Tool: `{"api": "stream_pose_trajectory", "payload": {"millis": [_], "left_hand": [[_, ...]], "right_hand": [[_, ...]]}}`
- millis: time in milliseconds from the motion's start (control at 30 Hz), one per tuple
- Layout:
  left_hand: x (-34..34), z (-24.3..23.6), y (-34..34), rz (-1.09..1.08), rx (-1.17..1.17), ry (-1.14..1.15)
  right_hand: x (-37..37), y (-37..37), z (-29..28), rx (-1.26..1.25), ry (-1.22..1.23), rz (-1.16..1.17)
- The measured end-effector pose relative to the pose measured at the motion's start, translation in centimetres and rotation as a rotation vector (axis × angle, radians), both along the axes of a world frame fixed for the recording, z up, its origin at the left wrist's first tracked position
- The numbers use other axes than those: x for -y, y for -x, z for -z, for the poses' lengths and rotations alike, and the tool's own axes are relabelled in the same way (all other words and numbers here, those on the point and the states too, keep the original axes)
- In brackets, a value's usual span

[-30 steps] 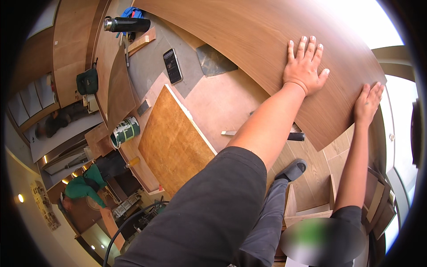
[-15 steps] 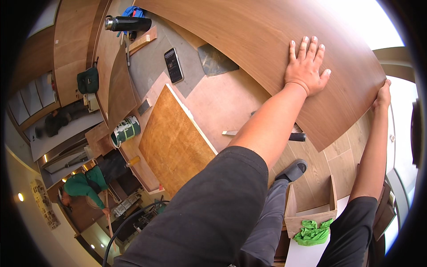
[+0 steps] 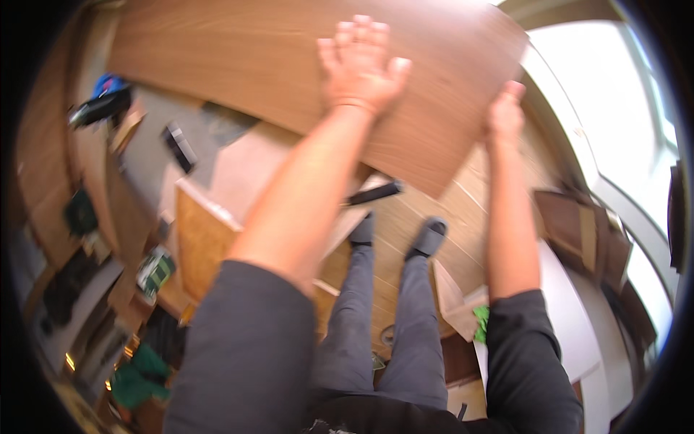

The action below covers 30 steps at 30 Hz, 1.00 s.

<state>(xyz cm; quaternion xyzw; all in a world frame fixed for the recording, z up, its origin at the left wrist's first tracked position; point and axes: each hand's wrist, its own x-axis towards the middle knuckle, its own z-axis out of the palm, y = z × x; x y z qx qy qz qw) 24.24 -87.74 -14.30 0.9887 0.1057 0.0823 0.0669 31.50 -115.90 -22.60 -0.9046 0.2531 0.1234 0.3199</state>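
A large brown wood-grain panel (image 3: 253, 61) stretches across the upper part of the head view, its near corner above the wooden floor. My left hand (image 3: 361, 72) lies flat on its top face with the fingers stretched out. At the panel's right edge, my right hand (image 3: 504, 116) is closed around the rim, and its fingers beneath are hidden. Below the panel's near edge, a tool with a black handle (image 3: 377, 192) sticks out, partly behind my left forearm. The picture is smeared by motion.
To the left are a phone (image 3: 179, 147), a black bottle (image 3: 101, 108), an orange-brown board (image 3: 196, 246) and a green-white bucket (image 3: 155, 271). A person in green (image 3: 141, 376) is at lower left. A green cloth (image 3: 481, 323) shows beside my right arm; white boards (image 3: 571, 311) lie farther right.
The view has swung right, so the panel, both hands and the bench items sit farther left. Both my feet now show. My hands keep about the same places on the panel.
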Motion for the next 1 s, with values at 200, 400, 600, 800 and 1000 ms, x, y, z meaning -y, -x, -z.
{"api": "stream_pose_trajectory", "payload": {"millis": [200, 400, 600, 800, 1000], "left_hand": [[-0.7, 0.4, 1.0, -0.012, -0.021, 0.009], [-1.0, 0.3, 1.5, -0.015, -0.038, 0.0], [-0.9, 0.3, 1.3, 0.002, -0.025, -0.027], [-1.2, 0.3, 1.6, 0.007, 0.005, -0.014], [-1.3, 1.1, 1.3, 0.019, 0.019, -0.035]], "right_hand": [[-5.9, 10.2, -6.7, 0.157, -0.569, 0.201], [-6.8, 18.8, -8.1, 0.151, -0.556, 0.153], [-4.6, 29.2, -5.8, 0.044, -0.368, -0.222], [1.5, 34.5, -6.4, -0.734, -0.336, -0.412], [9.1, 38.2, -4.4, -0.653, -0.383, -0.797]]}}
